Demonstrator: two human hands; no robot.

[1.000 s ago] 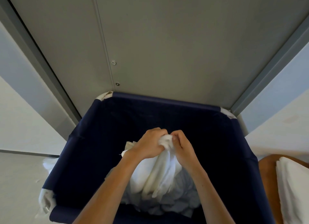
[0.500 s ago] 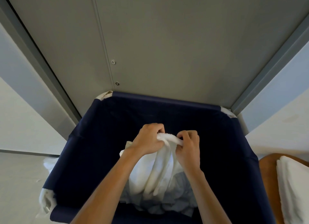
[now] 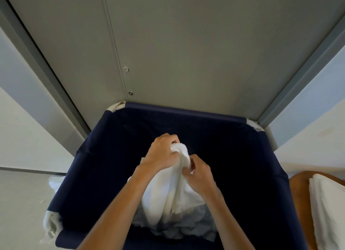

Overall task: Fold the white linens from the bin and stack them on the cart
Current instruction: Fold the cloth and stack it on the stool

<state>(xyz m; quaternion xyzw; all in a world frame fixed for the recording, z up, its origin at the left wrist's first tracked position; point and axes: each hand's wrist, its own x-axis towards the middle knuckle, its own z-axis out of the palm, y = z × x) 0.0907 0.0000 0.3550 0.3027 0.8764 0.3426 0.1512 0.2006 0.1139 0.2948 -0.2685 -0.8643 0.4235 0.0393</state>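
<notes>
one towel hangs over the bin, left hand gripping, right hand pinching; a weak pinch could drop it back.

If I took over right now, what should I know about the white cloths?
Left hand: grips the top of a white linen, held up inside the navy bin.
Right hand: pinches the same linen just beside it.
More crumpled linens lie at the bin's bottom.
Done: folded linens sit stacked on the cart at right.
Left: fold this one, stack it, then the rest.
</notes>
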